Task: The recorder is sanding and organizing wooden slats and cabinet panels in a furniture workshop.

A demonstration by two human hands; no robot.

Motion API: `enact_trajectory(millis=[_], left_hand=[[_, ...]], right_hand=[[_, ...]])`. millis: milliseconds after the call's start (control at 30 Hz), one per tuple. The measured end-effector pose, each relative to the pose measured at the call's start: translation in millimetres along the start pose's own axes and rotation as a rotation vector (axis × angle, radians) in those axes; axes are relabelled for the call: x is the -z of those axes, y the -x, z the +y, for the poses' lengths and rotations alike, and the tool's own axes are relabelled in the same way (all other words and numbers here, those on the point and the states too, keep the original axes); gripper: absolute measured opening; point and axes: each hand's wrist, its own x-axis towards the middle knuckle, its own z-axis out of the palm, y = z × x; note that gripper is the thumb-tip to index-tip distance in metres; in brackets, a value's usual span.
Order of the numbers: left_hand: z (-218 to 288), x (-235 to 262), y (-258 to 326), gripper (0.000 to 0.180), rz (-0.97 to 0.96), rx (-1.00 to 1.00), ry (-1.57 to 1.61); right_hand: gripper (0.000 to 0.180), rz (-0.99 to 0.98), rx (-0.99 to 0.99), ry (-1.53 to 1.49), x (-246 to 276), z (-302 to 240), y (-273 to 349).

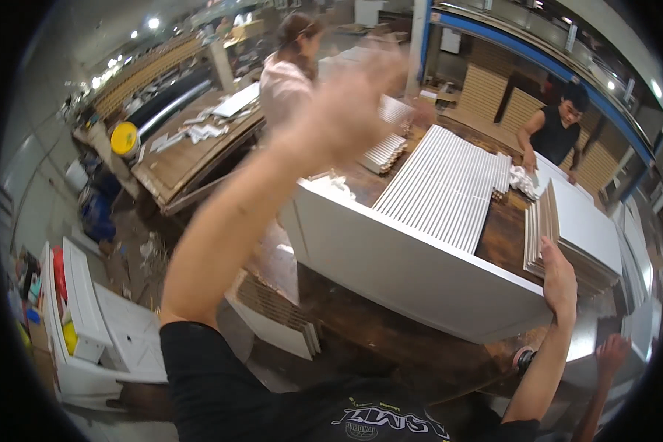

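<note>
A long white panel (412, 258) stands on its edge across the brown work table (508, 239) in front of me. My right hand (560, 283) grips its right end, with the fingers over the top corner. My left hand (361, 107) is raised above the panel's left end, smeared by motion, so its fingers cannot be made out. Behind the panel lies a wide row of narrow white strips (446, 184), side by side. A smaller bundle of white strips (384, 153) sits to their left, partly hidden by my left hand.
At the right stands a stack of white panels (578, 228). A person in black (556, 136) works across the table; another in pink (283, 88) stands at the back. Someone else's hand (611, 353) shows lower right. A white cabinet (103, 317) and a yellow-lidded bucket (125, 138) are left.
</note>
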Motion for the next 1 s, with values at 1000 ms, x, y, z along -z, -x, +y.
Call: enact_trajectory(millis=[1000], left_hand=[[19.4,-72.5,46.7,0.044,-1.048,-0.026,0.251]], right_hand=[[0.037,0.671,0.891,0.389,135.7,-39.4,-31.2]])
